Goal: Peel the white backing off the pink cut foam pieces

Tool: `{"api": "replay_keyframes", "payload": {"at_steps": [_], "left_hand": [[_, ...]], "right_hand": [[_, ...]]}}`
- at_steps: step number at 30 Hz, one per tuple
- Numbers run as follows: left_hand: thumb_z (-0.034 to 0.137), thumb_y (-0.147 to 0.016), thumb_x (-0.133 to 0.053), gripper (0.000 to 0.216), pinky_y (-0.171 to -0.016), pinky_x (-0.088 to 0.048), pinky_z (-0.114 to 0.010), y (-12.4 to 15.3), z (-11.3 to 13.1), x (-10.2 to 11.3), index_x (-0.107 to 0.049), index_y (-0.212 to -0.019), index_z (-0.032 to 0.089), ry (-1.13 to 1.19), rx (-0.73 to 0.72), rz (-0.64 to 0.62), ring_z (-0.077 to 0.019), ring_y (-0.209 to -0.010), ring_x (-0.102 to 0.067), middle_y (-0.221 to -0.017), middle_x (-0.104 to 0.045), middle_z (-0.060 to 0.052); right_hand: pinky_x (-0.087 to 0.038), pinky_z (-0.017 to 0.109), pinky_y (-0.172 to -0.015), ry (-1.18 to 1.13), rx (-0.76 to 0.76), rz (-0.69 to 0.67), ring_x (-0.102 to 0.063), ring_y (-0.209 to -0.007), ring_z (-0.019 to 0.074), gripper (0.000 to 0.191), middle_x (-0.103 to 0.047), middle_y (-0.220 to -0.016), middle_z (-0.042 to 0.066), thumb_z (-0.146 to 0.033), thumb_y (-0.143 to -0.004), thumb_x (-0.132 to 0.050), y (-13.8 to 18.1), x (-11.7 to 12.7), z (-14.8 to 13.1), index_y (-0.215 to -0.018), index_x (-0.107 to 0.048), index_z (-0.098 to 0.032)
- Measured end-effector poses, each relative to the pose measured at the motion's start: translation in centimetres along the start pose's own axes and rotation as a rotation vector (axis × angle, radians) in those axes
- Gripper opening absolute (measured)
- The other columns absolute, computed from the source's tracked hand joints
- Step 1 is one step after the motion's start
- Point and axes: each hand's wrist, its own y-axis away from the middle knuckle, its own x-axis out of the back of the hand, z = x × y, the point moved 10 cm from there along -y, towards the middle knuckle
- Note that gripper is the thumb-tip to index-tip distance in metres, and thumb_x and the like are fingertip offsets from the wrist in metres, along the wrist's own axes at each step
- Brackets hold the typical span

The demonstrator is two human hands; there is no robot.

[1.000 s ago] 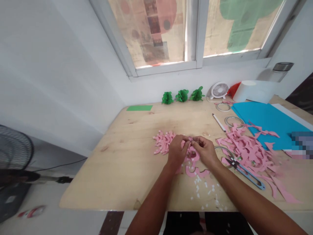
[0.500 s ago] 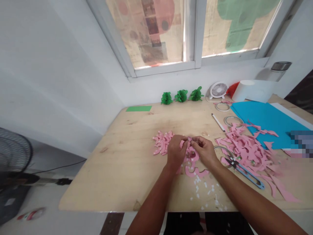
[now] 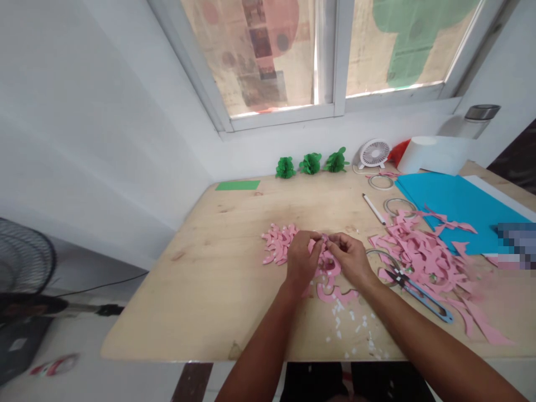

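Note:
Close together over the table, my left hand [image 3: 302, 255] and my right hand [image 3: 350, 255] pinch a small pink paper piece [image 3: 324, 239] between thumbs and fingertips. Its exact shape is mostly hidden by the fingers. Below them lie curved pink paper cutouts [image 3: 337, 294], partly covered by my hands. A heap of small curved pink pieces [image 3: 277, 244] with white bits on them sits just left of my left hand. Small white scraps [image 3: 362, 322] are scattered between my forearms. Thread snips [image 3: 422, 296] with blue handles lie right of my right hand.
Pink paper offcuts [image 3: 422, 257] pile up at the right, by blue sheets [image 3: 473, 209]. Tape rolls [image 3: 400, 207] and a white pen [image 3: 374, 209] lie nearby. Green paper figures [image 3: 310, 163] and a small white fan [image 3: 374, 153] stand along the wall. A green strip [image 3: 238, 185] lies back left.

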Motion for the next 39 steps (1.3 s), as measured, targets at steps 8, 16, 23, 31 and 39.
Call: {"api": "replay_keyframes", "payload": {"at_steps": [8,16,23,31,39], "left_hand": [[0.021,-0.079,-0.051,0.007,-0.074,-0.044,-0.030,0.08,-0.17,-0.48,-0.057,-0.079,0.018,-0.008,0.014,-0.040,-0.0153,-0.080,-0.058,-0.079,-0.062,-0.003],[0.023,-0.079,-0.053,0.008,-0.075,-0.044,-0.029,0.13,-0.51,-0.49,-0.057,-0.084,0.018,-0.007,0.042,-0.025,-0.0156,-0.083,-0.058,-0.084,-0.063,-0.003],[0.022,-0.079,-0.051,0.007,-0.074,-0.044,-0.030,0.04,-0.32,-0.54,-0.057,-0.082,0.018,-0.008,0.011,-0.028,-0.0158,-0.082,-0.058,-0.083,-0.063,-0.004],[0.022,-0.080,-0.051,0.007,-0.075,-0.044,-0.030,0.02,-0.12,-0.45,-0.056,-0.081,0.018,-0.009,0.011,-0.038,-0.0154,-0.081,-0.058,-0.081,-0.062,-0.003],[0.022,-0.080,-0.050,0.008,-0.075,-0.045,-0.029,0.12,-0.31,-0.51,-0.057,-0.082,0.018,-0.002,0.030,-0.044,-0.0156,-0.082,-0.058,-0.082,-0.063,-0.004]], "right_hand": [[-0.042,0.024,-0.053,-0.009,0.007,-0.009,-0.055,-0.060,0.0144,0.024,-0.063,-0.069,0.004,-0.037,-0.072,-0.059,-0.03,-0.15,0.03,-0.080,-0.063,-0.014],[-0.043,0.024,-0.053,-0.018,0.005,-0.004,-0.056,-0.060,0.0147,0.025,-0.064,-0.070,0.004,-0.037,-0.073,-0.059,0.06,-0.01,-0.23,-0.080,-0.064,-0.014],[-0.040,0.024,-0.052,-0.014,0.012,-0.004,-0.054,-0.058,0.0137,0.022,-0.063,-0.069,0.003,-0.036,-0.072,-0.059,0.02,-0.01,-0.23,-0.079,-0.063,-0.015],[-0.041,0.024,-0.053,-0.006,0.011,-0.011,-0.054,-0.058,0.0136,0.021,-0.063,-0.070,0.003,-0.035,-0.072,-0.059,0.02,-0.11,-0.05,-0.078,-0.063,-0.015],[-0.042,0.024,-0.053,0.004,0.011,-0.007,-0.055,-0.060,0.0145,0.024,-0.062,-0.067,0.003,-0.038,-0.072,-0.059,0.05,-0.08,-0.40,-0.077,-0.063,-0.015]]}}
